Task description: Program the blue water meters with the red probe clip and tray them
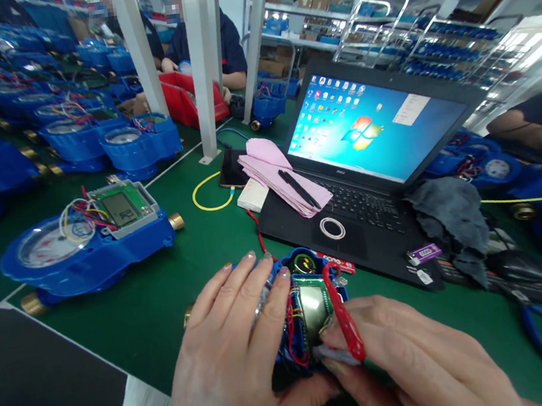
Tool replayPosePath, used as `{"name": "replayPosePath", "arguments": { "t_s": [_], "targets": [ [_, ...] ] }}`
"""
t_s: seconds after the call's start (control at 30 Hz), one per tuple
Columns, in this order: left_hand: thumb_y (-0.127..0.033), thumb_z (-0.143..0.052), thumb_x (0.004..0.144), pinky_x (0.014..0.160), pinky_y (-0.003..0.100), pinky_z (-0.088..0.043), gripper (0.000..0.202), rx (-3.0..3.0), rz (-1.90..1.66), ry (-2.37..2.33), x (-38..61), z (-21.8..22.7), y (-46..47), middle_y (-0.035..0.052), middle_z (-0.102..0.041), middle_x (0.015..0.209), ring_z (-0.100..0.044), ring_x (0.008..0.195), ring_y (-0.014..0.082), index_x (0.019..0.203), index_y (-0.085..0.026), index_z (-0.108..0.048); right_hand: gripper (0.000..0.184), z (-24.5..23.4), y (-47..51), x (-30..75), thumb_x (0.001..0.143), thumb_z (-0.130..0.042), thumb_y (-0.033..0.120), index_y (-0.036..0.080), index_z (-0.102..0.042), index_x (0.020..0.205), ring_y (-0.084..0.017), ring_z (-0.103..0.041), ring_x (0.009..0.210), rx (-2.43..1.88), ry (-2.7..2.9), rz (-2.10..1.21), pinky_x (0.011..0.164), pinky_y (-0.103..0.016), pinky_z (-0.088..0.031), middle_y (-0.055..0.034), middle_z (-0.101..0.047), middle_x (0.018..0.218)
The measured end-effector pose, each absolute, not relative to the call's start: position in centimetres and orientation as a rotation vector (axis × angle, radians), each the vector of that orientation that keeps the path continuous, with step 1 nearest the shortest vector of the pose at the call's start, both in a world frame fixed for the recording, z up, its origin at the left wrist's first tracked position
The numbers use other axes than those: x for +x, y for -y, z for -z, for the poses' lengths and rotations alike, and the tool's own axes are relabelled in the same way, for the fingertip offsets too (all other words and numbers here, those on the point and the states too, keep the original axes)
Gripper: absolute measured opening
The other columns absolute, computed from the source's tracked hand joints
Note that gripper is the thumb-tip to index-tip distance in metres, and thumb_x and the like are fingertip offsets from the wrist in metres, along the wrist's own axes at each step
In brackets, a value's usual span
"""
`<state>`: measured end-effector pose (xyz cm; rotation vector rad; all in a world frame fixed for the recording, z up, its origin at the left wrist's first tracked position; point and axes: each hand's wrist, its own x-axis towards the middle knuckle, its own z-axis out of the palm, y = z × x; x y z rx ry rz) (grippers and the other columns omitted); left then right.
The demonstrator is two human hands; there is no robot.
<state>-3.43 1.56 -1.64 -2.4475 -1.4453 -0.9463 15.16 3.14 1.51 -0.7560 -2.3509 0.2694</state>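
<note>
A blue water meter (303, 262) with a green circuit board, a small display and red and yellow wires sits in front of me, partly covered by my hands. Across its left side lies my left hand (234, 341), gripping the meter with fingers over the top and thumb at the near edge. My right hand (415, 350) is closed in a pinch at the board's near right corner. It holds a slim tool with a red sleeve (345, 320) and a grey part; its exact kind is unclear. The tool's contact point is hidden by my fingers.
Another blue meter (107, 251) with an exposed display stands left. An open laptop (350, 199) carries a pink cloth (282, 175), a pen and a white ring. Blue-handled pliers (540, 334) and a grey rag (453, 219) lie right. Co-workers sit beyond white posts (202, 59).
</note>
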Motion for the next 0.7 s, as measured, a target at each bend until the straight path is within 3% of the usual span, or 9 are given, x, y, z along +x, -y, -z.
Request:
{"name": "replayPosePath", "arguments": {
  "t_s": [0.2,0.43,0.7],
  "targets": [
    [-0.058,-0.057,0.074,0.093,0.047,-0.048,0.062,-2.413,0.950,1.473,-3.3,1.7,-1.5,0.0129,-0.061,0.122,-0.056,0.113,0.0301,0.115,-0.011,-0.059,0.008,-1.3,-3.3,14.9,0.085,-0.057,0.011,0.014,-0.062,0.090,-0.016,-0.066,0.065,-0.738,2.345,-0.138,0.057,-0.023,-0.057,-0.0055,-0.070,0.075],
    [-0.059,-0.059,0.075,0.099,0.049,-0.041,0.068,-2.486,0.968,1.509,-3.4,1.5,-1.0,0.0156,-0.056,0.127,-0.047,0.122,0.0308,0.120,-0.009,-0.054,0.010,-2.2,-3.7,14.9,0.084,-0.055,0.008,0.015,-0.061,0.088,-0.017,-0.064,0.067,-0.767,2.355,-0.464,0.062,-0.028,-0.054,-0.0052,-0.066,0.075],
    [-0.057,-0.061,0.074,0.104,0.048,-0.033,0.071,-2.539,0.888,1.513,-3.6,1.7,-1.0,0.0150,-0.051,0.132,-0.041,0.126,0.0298,0.125,-0.010,-0.048,0.010,-2.6,-4.7,15.0,0.084,-0.055,0.005,0.014,-0.058,0.088,-0.015,-0.058,0.069,-0.738,2.326,-0.751,0.063,-0.026,-0.050,-0.0034,-0.061,0.074]
  ]
}}
